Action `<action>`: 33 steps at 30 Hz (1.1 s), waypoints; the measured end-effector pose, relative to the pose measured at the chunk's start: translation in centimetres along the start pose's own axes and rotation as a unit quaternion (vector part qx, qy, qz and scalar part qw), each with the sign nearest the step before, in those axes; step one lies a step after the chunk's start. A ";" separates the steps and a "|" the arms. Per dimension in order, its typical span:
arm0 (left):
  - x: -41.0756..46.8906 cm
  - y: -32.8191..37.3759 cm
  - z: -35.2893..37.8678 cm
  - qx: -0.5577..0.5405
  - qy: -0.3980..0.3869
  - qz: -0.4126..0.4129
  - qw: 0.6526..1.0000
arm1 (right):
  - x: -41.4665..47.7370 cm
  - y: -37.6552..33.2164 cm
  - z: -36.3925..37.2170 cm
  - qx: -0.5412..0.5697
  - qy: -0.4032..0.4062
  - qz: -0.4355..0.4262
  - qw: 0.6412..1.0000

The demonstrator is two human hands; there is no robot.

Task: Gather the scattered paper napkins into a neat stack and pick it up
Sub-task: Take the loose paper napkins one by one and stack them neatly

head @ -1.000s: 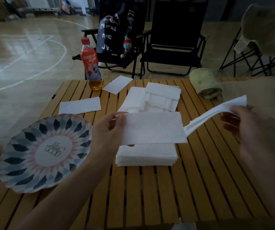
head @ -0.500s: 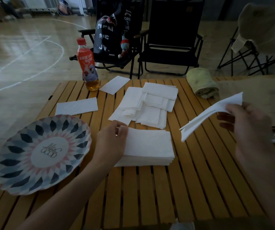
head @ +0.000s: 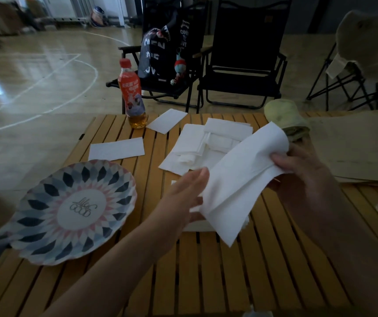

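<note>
The right hand (head: 304,175) pinches one limp white paper napkin (head: 240,179) at its upper end, fingers curled into the bunched paper. The sheet hangs open from that grip, its long axis slanting down and to the left of the hand, toward the person. The left hand (head: 183,197) is nearer the sheet's free lower end. It is flat-fingered and holds nothing, with its fingertips at the napkin's left edge, though whether they touch it cannot be told. Directly under the left fingers and the hanging sheet lies the squared stack of white napkins (head: 198,226). It is almost wholly covered, and only a pale strip of its near side shows on the slatted wooden table (head: 217,271). The coming move therefore probably turns on spreading the sheet between both hands and lowering it straight onto that stack. Counted, there is one napkin in hand, one stack, and one loose heap of white napkins (head: 197,147) just beyond the left fingertips, its number not tellable. Two singles lie further out to the left: the nearer flat napkin (head: 117,148) and the farther flat napkin (head: 167,120). One round patterned plate (head: 73,209) sits left of the left forearm, and one red-labelled plastic bottle (head: 133,94) stands well beyond it.
</note>
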State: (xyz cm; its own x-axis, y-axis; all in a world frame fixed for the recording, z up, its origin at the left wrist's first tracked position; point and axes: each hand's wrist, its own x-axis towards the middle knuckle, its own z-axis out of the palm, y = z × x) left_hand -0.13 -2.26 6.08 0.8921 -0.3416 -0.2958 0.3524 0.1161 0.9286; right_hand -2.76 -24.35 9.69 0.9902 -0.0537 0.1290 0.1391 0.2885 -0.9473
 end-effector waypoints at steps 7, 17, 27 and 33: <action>-0.4 -0.5 -0.2 0.006 0.097 0.051 0.994 | -0.5 0.5 0.2 -0.070 0.014 0.004 0.997; 2.3 0.4 -3.6 0.292 0.202 0.144 0.924 | -0.5 -0.3 -0.5 -0.123 0.152 -0.040 0.980; 4.5 -0.7 -5.2 0.364 0.106 0.098 0.920 | -0.2 -0.3 -1.7 -0.182 0.271 -0.053 0.944; 5.0 -0.4 -5.5 0.416 0.086 0.118 0.897 | -0.1 -0.2 -1.6 -0.182 0.261 -0.050 0.947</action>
State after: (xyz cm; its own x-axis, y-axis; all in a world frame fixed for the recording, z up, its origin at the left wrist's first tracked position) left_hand 5.79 1.11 2.97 0.9697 -0.2421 -0.0326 -0.1218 -0.5950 0.7945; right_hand -2.92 -25.94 9.41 0.8177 -0.5557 0.1505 0.1232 -0.0866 -0.9886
